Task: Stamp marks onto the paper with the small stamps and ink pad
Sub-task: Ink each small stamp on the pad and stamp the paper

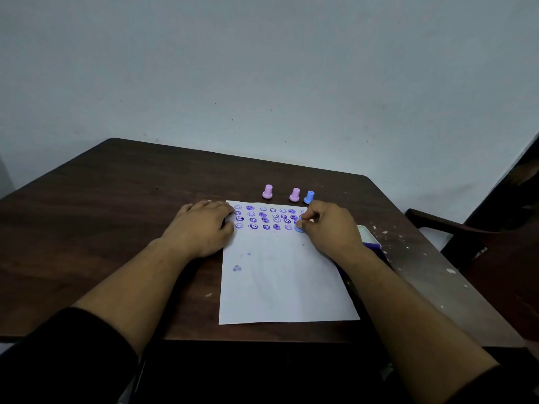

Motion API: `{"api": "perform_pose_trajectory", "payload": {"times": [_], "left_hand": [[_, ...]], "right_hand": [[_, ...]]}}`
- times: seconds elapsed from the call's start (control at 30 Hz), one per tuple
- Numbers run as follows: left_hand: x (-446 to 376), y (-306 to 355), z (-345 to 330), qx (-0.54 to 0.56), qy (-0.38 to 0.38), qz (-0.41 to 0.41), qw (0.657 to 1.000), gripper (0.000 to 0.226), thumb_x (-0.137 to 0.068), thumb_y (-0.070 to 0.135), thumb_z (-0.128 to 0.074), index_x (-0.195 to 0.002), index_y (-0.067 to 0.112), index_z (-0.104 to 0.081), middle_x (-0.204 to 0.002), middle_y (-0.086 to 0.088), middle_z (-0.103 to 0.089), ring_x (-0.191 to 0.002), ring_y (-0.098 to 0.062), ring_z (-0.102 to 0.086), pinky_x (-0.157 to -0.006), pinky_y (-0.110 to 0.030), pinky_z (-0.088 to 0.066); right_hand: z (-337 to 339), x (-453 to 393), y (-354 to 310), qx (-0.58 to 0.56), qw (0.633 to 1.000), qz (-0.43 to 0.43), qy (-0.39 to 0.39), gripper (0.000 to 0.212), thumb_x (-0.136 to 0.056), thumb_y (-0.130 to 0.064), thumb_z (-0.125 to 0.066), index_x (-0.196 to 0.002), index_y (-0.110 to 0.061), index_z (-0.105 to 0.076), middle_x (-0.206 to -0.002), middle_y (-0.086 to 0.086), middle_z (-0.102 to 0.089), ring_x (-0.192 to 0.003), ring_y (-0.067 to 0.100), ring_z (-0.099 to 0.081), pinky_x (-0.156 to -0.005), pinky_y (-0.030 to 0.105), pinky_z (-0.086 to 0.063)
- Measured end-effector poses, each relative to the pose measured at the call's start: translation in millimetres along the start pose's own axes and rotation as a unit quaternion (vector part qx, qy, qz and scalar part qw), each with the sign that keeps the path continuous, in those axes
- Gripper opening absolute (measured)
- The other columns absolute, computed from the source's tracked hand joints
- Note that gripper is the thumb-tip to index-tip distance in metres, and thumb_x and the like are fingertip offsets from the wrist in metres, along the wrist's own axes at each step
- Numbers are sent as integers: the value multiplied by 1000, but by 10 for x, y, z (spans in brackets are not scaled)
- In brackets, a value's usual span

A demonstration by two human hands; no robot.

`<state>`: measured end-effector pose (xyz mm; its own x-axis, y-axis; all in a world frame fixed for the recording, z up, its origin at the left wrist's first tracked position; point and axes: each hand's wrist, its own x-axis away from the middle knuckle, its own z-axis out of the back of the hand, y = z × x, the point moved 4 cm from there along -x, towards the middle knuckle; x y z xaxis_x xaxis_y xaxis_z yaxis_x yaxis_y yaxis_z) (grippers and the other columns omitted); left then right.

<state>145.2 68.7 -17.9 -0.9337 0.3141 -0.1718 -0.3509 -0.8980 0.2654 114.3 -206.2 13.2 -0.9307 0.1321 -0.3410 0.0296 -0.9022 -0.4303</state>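
A white sheet of paper (pixel 280 281) lies on the dark wooden table (pixel 116 199), with several rows of purple face marks across its top. My right hand (pixel 329 228) pinches a small blue stamp (pixel 299 227) and holds it down on the paper at the right end of the lowest row. My left hand (pixel 201 225) lies flat, fingers straight, on the paper's upper left edge. Beyond the sheet stand two pink stamps (pixel 267 191) (pixel 295 195) and a blue stamp (pixel 309 197). The ink pad (pixel 369 237) sits right of the paper, mostly hidden behind my right wrist.
A dark wooden chair (pixel 466 243) stands at the table's right side. White flecks dot the table's right edge (pixel 408 246). A pale wall rises behind the table. Faint purple smudges (pixel 236 268) mark the paper's lower left.
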Motion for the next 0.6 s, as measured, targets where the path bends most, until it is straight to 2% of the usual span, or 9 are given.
{"api": "perform_pose_trajectory", "payload": {"times": [0.27,0.47,0.5,0.6], "left_hand": [[-5,-5,-5,0,4,-2,1000,53,-98,48,-34,-147,33,-45,-158,9,-42,-148,-18,-32,-119,-49,-25],[-3,-14,-10,3,3,-3,1000,53,-97,48,-34,-146,34,-45,-158,10,-41,-148,-17,-31,-119,-49,-24],[-2,-16,-9,3,3,-3,1000,53,-97,48,-34,-146,34,-46,-158,11,-41,-148,-17,-31,-119,-49,-24],[-7,-14,-5,6,4,-3,1000,53,-97,49,-33,-146,34,-46,-158,11,-42,-148,-17,-32,-119,-49,-24]], "right_hand": [[38,12,-32,11,1000,5,-8,21,-88,-37,-82,-78,-33,-64,-95,-10,-77,-83,13,-65,-82,34,-50],[-3,27,-54,5,1000,-4,-1,20,-89,-32,-82,-81,-31,-63,-91,-7,-75,-76,8,-61,-67,27,-42],[3,17,-44,-5,1000,-5,2,21,-88,-31,-83,-79,-31,-64,-89,-8,-74,-75,7,-61,-65,26,-42],[80,-39,6,-54,998,-13,26,17,-83,-29,-83,-76,-28,-67,-83,-11,-75,-77,8,-67,-71,30,-49]]}}
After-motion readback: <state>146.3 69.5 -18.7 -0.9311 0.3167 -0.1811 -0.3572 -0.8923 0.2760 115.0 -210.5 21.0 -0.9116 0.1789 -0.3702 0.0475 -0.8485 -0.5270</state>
